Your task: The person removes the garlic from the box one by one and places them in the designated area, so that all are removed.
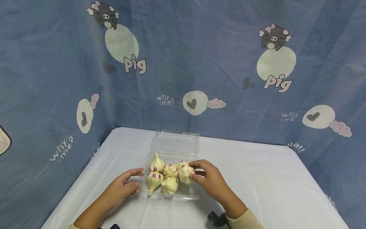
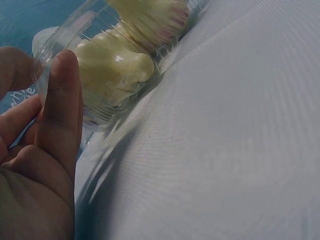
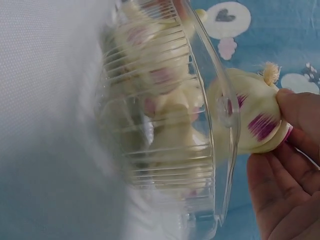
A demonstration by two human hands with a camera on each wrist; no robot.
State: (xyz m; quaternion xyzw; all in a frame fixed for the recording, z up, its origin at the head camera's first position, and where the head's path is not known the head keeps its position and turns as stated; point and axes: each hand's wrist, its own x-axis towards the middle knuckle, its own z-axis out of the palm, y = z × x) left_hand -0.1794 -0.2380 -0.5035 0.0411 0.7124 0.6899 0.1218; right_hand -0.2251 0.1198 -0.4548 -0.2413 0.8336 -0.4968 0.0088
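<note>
A clear plastic container (image 1: pixel 188 196) holds several garlic bulbs (image 1: pixel 169 185), pale with purple patches. The right hand (image 1: pixel 215 183) pinches one bulb (image 1: pixel 186 173) between thumb and fingers at the container's right side. Seen from the right wrist, that bulb (image 3: pixel 255 112) is above the clear rim (image 3: pixel 231 115), its root tuft turned toward the hand (image 3: pixel 295 175). At the container's left edge, the left hand (image 1: pixel 121 190) has thumb and index finger apart. In the left wrist view, the left hand's fingertips (image 2: pixel 52 75) are at the clear rim, loosely bent; contact is hard to tell.
The container's clear lid (image 1: pixel 174 143) lies folded back behind it on the white-covered table (image 1: pixel 266 184). A blue printed cloth (image 1: pixel 171 63) hangs behind and at the sides. A dark object (image 1: pixel 218 219) is beside the right wrist.
</note>
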